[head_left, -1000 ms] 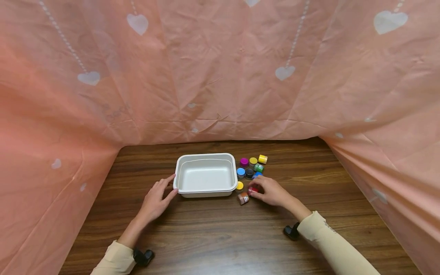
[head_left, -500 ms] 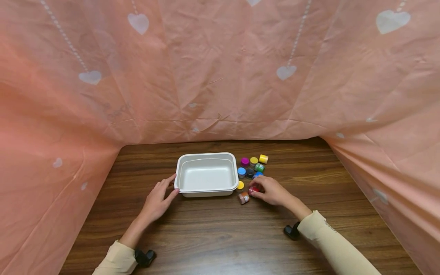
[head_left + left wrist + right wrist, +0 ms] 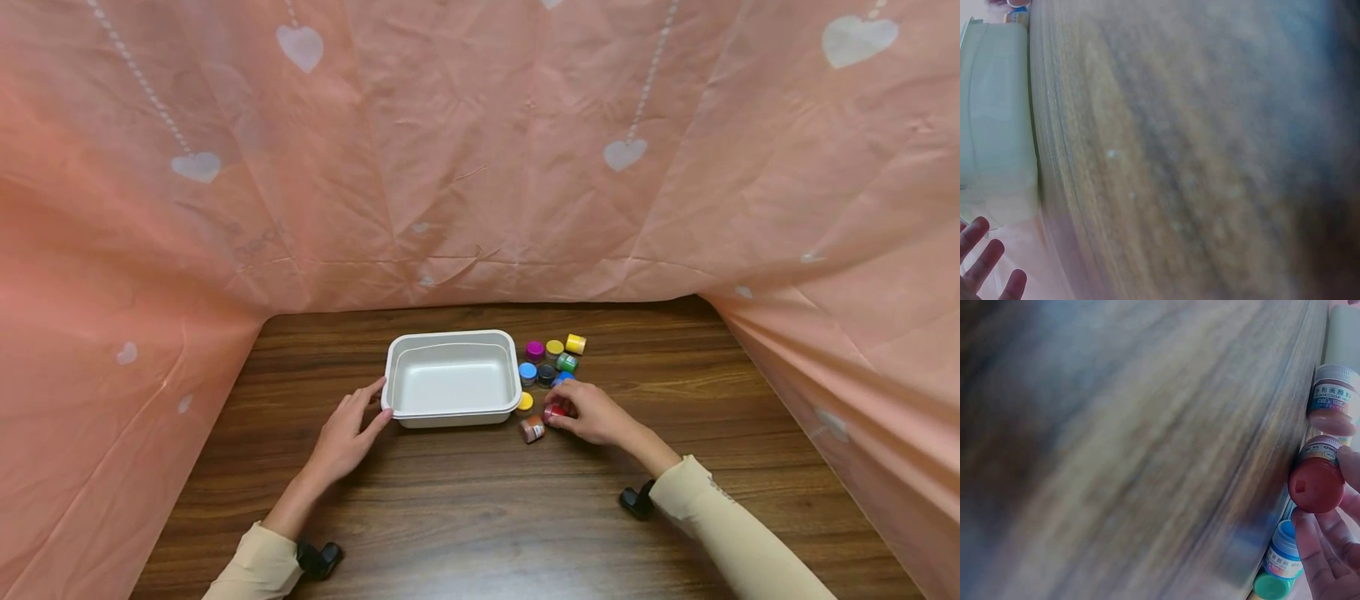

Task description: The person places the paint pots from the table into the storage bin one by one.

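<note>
My right hand (image 3: 596,415) grips a small red paint jar (image 3: 1317,481) between thumb and fingers. The jar lies on its side, its base toward the right wrist camera. Beside it lies a brown paint jar (image 3: 532,430), tipped over. My left hand (image 3: 339,437) touches the left end of a white plastic basin (image 3: 450,419) with thumb and fingertips, the fingers spread and fairly straight. In the left wrist view several fingertips (image 3: 985,259) show near the basin's end. The basin holds nothing.
Right of the basin stand or lie several more paint jars: purple (image 3: 535,350), light blue (image 3: 528,373), black (image 3: 546,376), green (image 3: 567,362), dark blue (image 3: 563,379) and yellow (image 3: 576,344). A pink curtain (image 3: 480,167) encloses the wooden table (image 3: 450,508) behind and at both sides.
</note>
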Tool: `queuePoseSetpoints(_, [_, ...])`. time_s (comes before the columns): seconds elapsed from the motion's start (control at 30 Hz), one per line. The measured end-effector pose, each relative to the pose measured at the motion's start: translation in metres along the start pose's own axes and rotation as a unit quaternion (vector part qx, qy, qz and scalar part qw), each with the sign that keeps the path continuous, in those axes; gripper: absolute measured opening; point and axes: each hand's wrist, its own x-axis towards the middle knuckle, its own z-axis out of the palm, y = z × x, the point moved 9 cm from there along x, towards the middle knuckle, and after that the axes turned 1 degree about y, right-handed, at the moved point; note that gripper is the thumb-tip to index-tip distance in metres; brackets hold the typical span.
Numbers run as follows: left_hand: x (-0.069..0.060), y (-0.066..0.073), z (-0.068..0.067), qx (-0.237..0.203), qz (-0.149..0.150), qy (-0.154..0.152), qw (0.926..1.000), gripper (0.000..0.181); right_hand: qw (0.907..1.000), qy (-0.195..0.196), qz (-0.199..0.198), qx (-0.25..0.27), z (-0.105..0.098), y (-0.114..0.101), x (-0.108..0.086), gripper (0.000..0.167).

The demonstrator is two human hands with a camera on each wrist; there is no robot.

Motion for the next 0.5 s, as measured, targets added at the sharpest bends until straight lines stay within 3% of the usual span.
queuePoseSetpoints(0.23, [0.0005,0.0005,0.0008,-0.017,0.005,0.002,0.9998,0.059,1.0,0.0,0.003,0.004,-0.0003,0.0007,-0.0003,0.018])
queuePoseSetpoints(0.5, [0.0002,0.0054,0.003,-0.081,0.013,-0.003,0.9966,0.059,0.9999,0.011,0.004,0.006,-0.004,0.0008,-0.0035,0.019])
